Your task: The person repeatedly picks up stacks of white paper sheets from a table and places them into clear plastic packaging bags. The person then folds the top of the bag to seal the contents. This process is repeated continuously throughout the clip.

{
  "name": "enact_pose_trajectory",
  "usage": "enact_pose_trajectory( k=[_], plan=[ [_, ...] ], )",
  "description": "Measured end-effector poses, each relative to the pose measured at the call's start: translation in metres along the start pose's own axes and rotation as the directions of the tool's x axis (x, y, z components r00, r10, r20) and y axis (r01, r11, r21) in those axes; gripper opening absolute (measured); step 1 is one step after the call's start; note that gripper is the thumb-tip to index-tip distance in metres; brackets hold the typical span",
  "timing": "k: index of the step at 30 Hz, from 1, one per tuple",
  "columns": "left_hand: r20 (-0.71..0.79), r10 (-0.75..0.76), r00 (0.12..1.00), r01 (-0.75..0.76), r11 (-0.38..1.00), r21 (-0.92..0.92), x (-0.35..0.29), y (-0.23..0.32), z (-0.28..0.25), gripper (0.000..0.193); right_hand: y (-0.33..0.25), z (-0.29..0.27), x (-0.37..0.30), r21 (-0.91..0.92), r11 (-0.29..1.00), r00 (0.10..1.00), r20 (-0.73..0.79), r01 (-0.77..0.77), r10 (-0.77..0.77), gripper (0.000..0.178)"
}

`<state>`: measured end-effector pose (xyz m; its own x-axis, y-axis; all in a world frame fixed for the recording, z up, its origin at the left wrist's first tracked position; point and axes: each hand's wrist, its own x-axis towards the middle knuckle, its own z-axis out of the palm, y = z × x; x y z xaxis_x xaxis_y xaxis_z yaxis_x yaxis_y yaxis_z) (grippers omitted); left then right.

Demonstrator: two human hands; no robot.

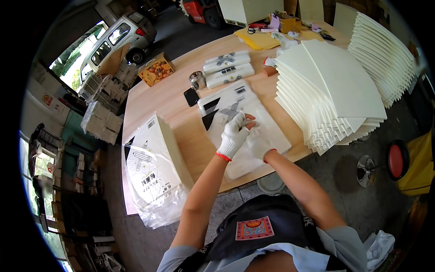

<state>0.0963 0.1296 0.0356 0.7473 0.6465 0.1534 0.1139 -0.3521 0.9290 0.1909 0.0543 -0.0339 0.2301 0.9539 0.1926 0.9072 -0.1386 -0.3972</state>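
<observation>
The left hand (233, 131) and the right hand (257, 143) were close together over the pile of plastic bags (226, 104). Both wore white gloves (230, 141) with red cuffs, and some fingertips were bare. The fingers of the left hand were bent toward the right hand; whether they grasped any plastic, I could not tell. The right hand was blurred, so I could not tell the state of its fingers either. The pile lay flat on the table (190, 140), from its middle down to the front edge, and had a black print.

At the left front corner of the table stood a wrapped stack of paper (152, 170), with its loose film hanging over the edge. Beyond the pile, toward the far edge, were two rolled bags (229, 75), a metal pot (197, 80) and a black phone (191, 97). Near the far left corner was a fruit box (156, 69). Along the right edge leaned a big fanned stack of white sheets (326, 86).
</observation>
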Motion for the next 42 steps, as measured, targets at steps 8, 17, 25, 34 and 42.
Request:
enact_pose_trajectory(
  k=[8, 17, 25, 34, 42],
  plan=[
    [-0.04, 0.038, 0.998, -0.003, 0.756, 0.655, -0.02, 0.039, -0.015, 0.037, 0.037, 0.029, -0.023, 0.073, 0.932, 0.926, 0.112, 0.355, -0.361, 0.042],
    [-0.133, 0.516, 0.846, -0.358, 0.736, 0.575, -0.012, 0.076, 0.009, 0.047, 0.057, -0.257, -0.11, -0.516, 0.834, 0.847, -0.517, -0.194, -0.123, 0.032],
    [0.361, 0.119, 0.925, 0.078, 0.869, -0.488, 0.019, 0.09, 0.122, 0.039, 0.117, -0.26, -0.11, -0.709, 0.696, 0.951, -0.279, -0.109, -0.135, 0.027],
    [0.547, -0.296, 0.783, 0.562, 0.713, -0.419, 0.024, 0.098, 0.077, 0.025, 0.02, -0.279, -0.169, -0.136, 0.978, 0.942, -0.317, -0.159, 0.11, 0.047],
    [0.425, 0.133, 0.895, -0.274, 0.916, 0.292, -0.048, 0.085, 0.049, 0.059, 0.051, -0.181, -0.178, 0.849, 0.525, 0.888, -0.282, 0.055, 0.363, 0.057]
  ],
)
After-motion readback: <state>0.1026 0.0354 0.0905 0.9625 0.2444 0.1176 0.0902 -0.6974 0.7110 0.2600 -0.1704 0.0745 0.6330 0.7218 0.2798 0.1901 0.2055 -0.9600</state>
